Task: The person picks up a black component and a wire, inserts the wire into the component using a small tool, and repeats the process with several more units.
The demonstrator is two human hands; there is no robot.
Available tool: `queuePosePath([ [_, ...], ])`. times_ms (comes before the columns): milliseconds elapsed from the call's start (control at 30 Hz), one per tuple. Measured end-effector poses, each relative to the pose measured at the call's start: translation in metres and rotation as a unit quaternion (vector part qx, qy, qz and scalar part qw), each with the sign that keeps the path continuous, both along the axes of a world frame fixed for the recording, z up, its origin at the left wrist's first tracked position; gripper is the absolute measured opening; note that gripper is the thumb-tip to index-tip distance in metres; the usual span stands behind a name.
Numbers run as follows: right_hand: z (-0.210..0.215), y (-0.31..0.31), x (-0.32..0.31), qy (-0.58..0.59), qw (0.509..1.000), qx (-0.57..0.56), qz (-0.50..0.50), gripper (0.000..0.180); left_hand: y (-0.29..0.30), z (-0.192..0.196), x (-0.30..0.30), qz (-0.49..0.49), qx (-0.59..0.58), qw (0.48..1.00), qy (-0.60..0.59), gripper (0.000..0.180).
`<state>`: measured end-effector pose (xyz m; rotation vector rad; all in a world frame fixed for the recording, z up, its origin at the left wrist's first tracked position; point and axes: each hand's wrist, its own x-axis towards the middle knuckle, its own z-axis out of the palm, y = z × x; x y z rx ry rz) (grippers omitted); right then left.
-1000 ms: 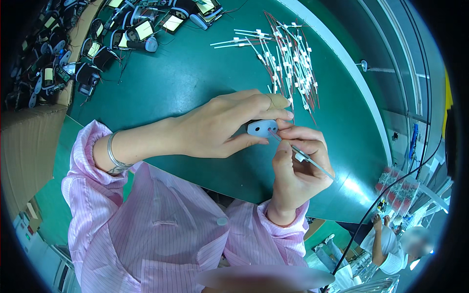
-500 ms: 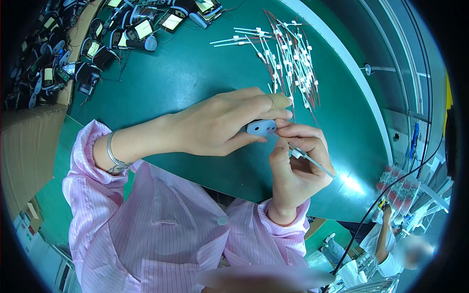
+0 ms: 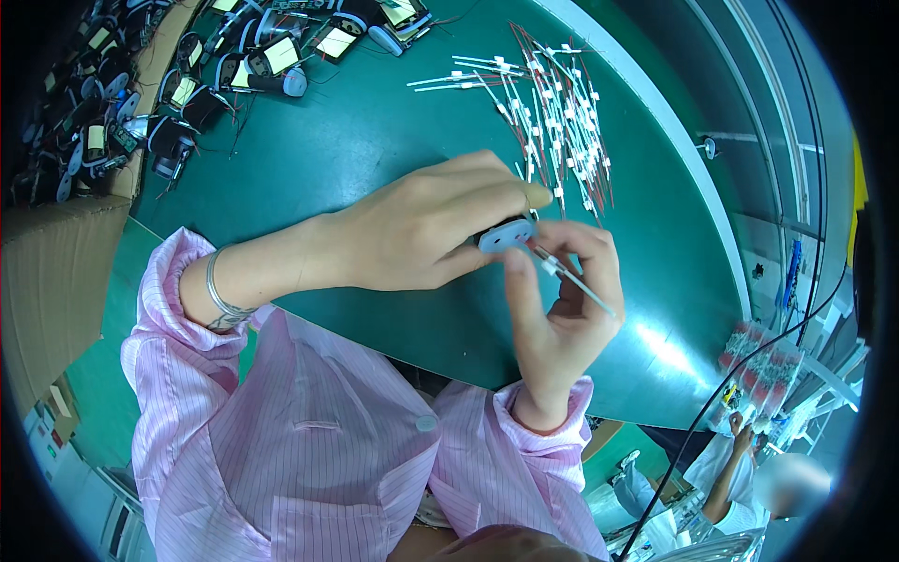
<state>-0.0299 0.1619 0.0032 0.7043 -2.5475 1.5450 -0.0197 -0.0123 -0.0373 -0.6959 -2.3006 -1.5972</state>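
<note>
My left hand (image 3: 417, 225), a bracelet on its wrist, is closed on a small dark device with a grey-blue, oval end cap (image 3: 506, 236). Small holes show in this cap, which points to the right. At the cap's right end is a thin wire lead (image 3: 585, 295) with a white connector block (image 3: 551, 266), slanting down across my right hand (image 3: 567, 314). The thumb of that hand is at the cap's lower edge, apart from the curled index finger, with the lead between them. Blurred fingertips hide whether they grip it.
Beyond my hands lies a loose pile of similar wire leads (image 3: 567, 122) on the green table (image 3: 328, 150). Several dark devices (image 3: 272, 61) sit at the far left, beside a cardboard box (image 3: 56, 281) holding more. A black cable (image 3: 721, 389) runs at the right, near another person (image 3: 735, 478).
My right thumb has moved up and left, off the wire lead, to the cap's edge. The connector block has come closer to the cap, which has tilted a little.
</note>
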Motion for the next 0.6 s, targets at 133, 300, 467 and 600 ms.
queuePosePath([
  [133, 0.009, 0.006, 0.003, -0.165, 0.976, -0.142, -0.016, 0.011, -0.003, 0.005, -0.004, 0.023, -0.032, 0.998, 0.056, 0.045],
  [300, 0.010, 0.005, 0.000, -0.162, 0.980, -0.117, -0.015, 0.010, -0.010, 0.011, -0.004, 0.007, -0.027, 1.000, -0.002, 0.044],
  [467, 0.008, 0.011, -0.002, -0.121, 0.991, 0.053, -0.018, 0.008, -0.016, 0.011, -0.006, 0.026, -0.041, 0.999, -0.004, 0.039],
  [600, 0.006, 0.009, -0.004, -0.033, 0.997, 0.074, -0.009, 0.012, -0.016, 0.013, -0.007, 0.038, -0.092, 0.994, 0.041, 0.041],
])
